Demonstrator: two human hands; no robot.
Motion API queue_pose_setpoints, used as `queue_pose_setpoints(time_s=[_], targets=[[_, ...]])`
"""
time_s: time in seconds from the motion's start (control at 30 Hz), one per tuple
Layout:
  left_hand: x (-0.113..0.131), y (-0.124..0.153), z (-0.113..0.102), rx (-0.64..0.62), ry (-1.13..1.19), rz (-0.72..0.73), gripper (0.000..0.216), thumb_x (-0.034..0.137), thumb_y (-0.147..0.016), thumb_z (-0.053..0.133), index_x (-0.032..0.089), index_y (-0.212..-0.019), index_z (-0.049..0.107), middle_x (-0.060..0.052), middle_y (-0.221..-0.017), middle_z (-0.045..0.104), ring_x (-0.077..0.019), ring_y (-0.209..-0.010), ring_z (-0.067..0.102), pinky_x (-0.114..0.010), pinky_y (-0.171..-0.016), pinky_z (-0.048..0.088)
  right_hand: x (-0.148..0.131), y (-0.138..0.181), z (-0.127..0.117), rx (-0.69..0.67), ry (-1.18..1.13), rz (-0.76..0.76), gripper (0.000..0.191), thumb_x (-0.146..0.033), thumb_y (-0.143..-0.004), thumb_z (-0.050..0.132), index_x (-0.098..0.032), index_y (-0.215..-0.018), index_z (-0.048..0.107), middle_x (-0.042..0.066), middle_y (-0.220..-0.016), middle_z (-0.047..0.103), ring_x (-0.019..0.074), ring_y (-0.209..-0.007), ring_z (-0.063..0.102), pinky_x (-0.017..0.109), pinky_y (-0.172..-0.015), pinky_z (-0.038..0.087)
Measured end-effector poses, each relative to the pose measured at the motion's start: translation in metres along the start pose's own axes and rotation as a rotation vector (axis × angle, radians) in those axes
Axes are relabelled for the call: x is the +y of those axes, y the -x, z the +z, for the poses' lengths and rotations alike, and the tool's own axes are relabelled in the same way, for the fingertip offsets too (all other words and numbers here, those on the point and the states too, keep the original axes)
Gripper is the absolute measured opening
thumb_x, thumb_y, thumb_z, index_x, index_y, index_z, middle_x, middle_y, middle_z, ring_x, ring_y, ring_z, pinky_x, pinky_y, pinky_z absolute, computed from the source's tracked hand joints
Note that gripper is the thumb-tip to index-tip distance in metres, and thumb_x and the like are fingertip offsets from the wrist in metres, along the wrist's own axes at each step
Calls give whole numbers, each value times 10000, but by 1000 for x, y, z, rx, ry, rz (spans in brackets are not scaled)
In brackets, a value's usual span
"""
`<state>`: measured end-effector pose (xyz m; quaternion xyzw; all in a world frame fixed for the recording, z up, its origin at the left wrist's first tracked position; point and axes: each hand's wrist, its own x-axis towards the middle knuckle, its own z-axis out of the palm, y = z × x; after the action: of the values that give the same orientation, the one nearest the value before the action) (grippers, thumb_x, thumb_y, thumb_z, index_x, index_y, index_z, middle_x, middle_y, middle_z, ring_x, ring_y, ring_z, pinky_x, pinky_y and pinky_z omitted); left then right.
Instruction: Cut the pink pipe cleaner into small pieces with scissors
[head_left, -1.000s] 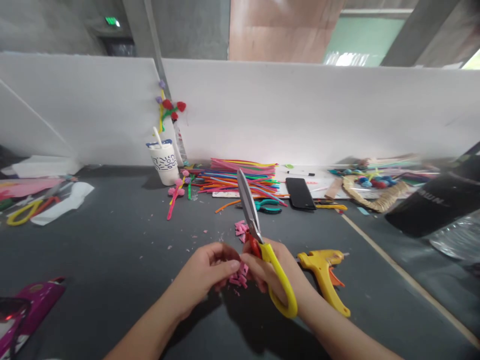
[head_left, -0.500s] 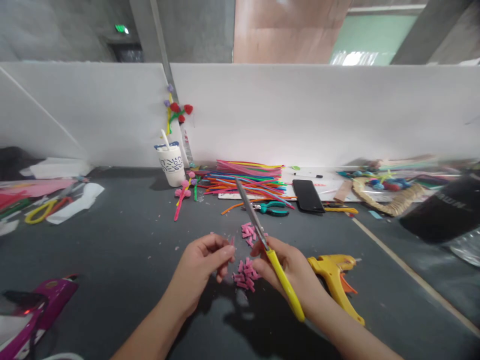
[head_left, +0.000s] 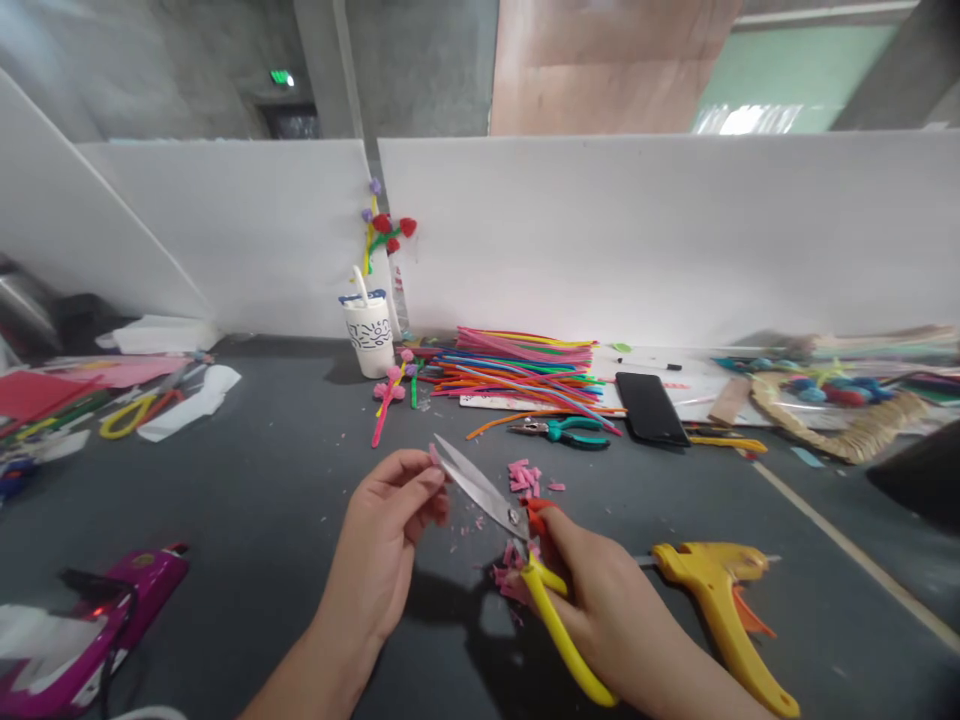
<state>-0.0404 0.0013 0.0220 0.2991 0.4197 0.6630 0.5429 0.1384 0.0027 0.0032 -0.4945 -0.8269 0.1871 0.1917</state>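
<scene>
My left hand pinches a small pink piece between thumb and forefinger. In my right hand is a pair of scissors with one yellow and one red-orange handle; its blade tips point up and left, right beside the pink piece. One pile of short pink pieces lies beyond the scissors. A second pile is partly hidden under the blades and handles. Tiny pink scraps are scattered on the dark table between my hands.
A yellow glue gun lies right of my right hand. Behind are pliers, colourful pipe cleaners, a phone and a patterned cup. A purple device sits front left; yellow-handled scissors lie back left.
The scissors have swung lower and left, and their tips now meet the pink piece in my left hand. My right hand has turned, and the camera view has shifted left.
</scene>
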Motion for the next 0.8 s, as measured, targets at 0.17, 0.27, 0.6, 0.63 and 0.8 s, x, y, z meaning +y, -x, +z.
queue_pose_setpoints(time_s=[0.17, 0.27, 0.6, 0.63, 0.8], targets=[[0, 0, 1, -18, -4, 45, 18, 163, -689, 618, 176, -687, 631, 22, -664, 621, -83, -601, 550, -184, -590, 447, 7, 0, 8, 92, 262, -107, 335, -444, -818, 394, -152, -945, 496, 42, -615, 615, 202, -534, 578, 259, -486, 301], [-1, 1, 0, -21, -8, 62, 36, 158, -696, 604, 173, -672, 626, 20, -651, 619, -89, -598, 548, -196, -599, 447, 7, 1, 10, 89, 304, -140, 360, -470, -817, 396, -146, -943, 487, 38, -603, 615, 205, -523, 583, 261, -471, 290], [1, 4, 2, 1, -21, 68, 30, 164, -684, 605, 167, -672, 632, 14, -642, 620, -93, -582, 539, -206, -588, 435, 4, 2, 12, 102, 337, -162, 256, -411, -814, 424, -166, -867, 476, 24, -569, 602, 203, -483, 576, 260, -450, 304], [1, 4, 3, 2, -22, 66, 29, 167, -684, 604, 166, -674, 632, 12, -638, 622, -94, -580, 540, -207, -587, 435, 4, 1, 13, 108, 343, -166, 247, -403, -810, 430, -167, -862, 478, 25, -566, 603, 200, -481, 577, 257, -448, 305], [2, 3, 4, 15, -10, 57, 23, 159, -677, 608, 162, -688, 627, 11, -628, 626, -90, -566, 540, -199, -570, 437, 5, 0, 14, 129, 356, -170, 220, -387, -787, 473, -173, -836, 483, 21, -561, 607, 191, -479, 582, 248, -445, 314]])
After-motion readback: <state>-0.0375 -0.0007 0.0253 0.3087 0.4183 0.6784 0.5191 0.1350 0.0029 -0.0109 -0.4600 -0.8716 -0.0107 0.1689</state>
